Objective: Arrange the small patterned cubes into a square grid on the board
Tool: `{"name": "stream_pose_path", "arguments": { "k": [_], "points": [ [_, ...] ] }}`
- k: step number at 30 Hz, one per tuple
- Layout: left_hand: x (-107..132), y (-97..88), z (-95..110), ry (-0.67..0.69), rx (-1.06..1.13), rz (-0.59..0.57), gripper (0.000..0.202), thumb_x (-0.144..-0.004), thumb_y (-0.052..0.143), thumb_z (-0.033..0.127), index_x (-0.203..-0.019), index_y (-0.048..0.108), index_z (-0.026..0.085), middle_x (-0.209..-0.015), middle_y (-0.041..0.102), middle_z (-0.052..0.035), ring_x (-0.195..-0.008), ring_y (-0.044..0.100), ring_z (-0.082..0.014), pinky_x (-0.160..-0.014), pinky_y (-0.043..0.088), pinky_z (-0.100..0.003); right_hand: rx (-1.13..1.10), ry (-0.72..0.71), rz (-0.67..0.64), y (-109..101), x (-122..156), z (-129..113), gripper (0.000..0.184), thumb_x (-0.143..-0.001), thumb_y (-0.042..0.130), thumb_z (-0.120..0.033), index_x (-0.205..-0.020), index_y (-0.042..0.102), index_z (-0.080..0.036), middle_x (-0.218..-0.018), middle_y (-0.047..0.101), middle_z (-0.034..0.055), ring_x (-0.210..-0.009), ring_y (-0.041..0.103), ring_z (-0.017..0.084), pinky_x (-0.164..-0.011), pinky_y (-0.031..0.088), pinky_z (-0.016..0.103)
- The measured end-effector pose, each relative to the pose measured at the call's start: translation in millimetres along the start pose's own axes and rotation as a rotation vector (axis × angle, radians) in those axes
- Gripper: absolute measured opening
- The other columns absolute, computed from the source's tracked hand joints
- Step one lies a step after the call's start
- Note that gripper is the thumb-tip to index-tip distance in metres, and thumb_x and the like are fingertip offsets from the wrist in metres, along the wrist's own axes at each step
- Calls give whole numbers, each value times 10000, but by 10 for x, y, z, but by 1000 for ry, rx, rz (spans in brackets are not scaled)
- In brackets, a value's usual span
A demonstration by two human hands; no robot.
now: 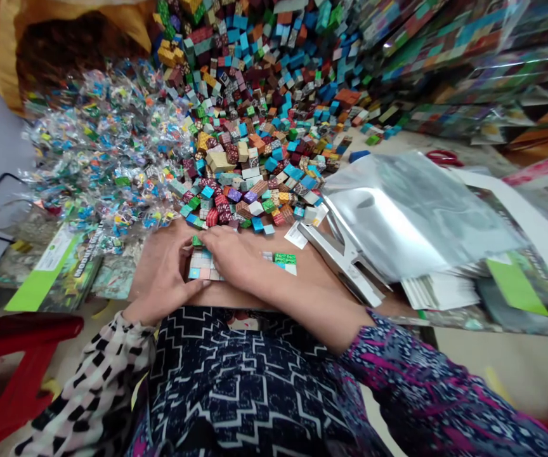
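Observation:
On a brown board (274,295) lies a flat group of small cubes (200,263), mostly whitish with light blue and pink ones. My left hand (172,273) curves round its left side, the thumb along the near edge and the fingers at the far corner. My right hand (236,257) reaches over the group and covers its right part. Its fingertips are closed at a green cube (197,241) at the far edge. To the right of that hand, green patterned cubes (285,258) show beside pale and light blue ones; how far they join the group is hidden.
A large heap of coloured cubes (255,158) rises behind the board. Small plastic-wrapped packets (112,146) pile up at left. A metal stapler (343,260) and a clear plastic bag (426,209) lie at right, with red scissors (443,157) behind. A red stool (17,362) stands lower left.

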State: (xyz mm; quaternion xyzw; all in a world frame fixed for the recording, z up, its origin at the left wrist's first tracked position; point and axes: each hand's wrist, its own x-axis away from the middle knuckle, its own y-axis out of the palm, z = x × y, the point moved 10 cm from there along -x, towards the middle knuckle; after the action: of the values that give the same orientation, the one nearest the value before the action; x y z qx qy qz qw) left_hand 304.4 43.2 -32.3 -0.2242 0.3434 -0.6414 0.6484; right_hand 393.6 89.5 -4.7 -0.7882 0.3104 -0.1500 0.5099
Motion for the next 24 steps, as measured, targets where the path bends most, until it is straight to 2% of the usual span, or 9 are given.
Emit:
{"name": "stream_pose_path", "arguments": {
  "k": [4, 10, 13, 18, 21, 24],
  "points": [
    [19, -39, -2, -17, -9, 23, 780, -746, 745, 478, -1368, 342, 236, -1322, 557, -132, -1191, 589, -310, -1034, 485, -511, -21, 8, -58, 38, 4, -59, 334, -958, 437, -95, -1236, 620, -116, -1152, 641, 137, -1010, 593, 193, -860, 450, 299],
    [-35, 12, 76, 41, -39, -55, 745, -787, 698, 486, -1407, 379, 224, -1423, 515, -139, -1306, 505, -321, -1115, 410, -517, 95, 22, -71, 75, -27, -69, 321, -926, 440, -38, -1163, 652, -81, -1130, 658, 153, -1009, 592, 221, -846, 440, 322],
    [-29, 40, 50, 49, -50, -76, 765, -797, 682, 497, -1435, 370, 216, -1457, 492, -145, -1347, 468, -325, -1144, 374, -536, 162, 31, -67, 94, -63, -63, 301, -929, 445, -52, -1123, 673, -82, -1122, 669, 160, -1013, 592, 220, -830, 444, 319],
    [-12, 72, -33, 38, -70, -89, 820, -792, 680, 509, -1467, 344, 188, -1506, 441, -164, -1401, 413, -340, -1172, 340, -549, 119, -1, -167, 190, -79, -64, 341, -890, 427, -14, -1117, 679, -52, -1059, 696, 172, -932, 620, 208, -784, 454, 325],
    [-38, 105, 8, 84, -68, -126, 815, -797, 672, 513, -1474, 344, 198, -1500, 456, -155, -1389, 429, -336, -1175, 336, -548, 54, -22, -138, 73, -24, -37, 395, -889, 400, -16, -1181, 656, -89, -1122, 692, 140, -987, 622, 202, -828, 463, 323],
    [-66, 102, 59, 122, -99, -140, 792, -793, 672, 525, -1457, 376, 209, -1455, 501, -147, -1354, 463, -337, -1157, 357, -545, -68, -55, 10, -234, 147, 16, 411, -884, 403, -29, -1178, 656, -166, -1166, 682, 78, -1081, 600, 182, -906, 461, 307]
  ]
}}
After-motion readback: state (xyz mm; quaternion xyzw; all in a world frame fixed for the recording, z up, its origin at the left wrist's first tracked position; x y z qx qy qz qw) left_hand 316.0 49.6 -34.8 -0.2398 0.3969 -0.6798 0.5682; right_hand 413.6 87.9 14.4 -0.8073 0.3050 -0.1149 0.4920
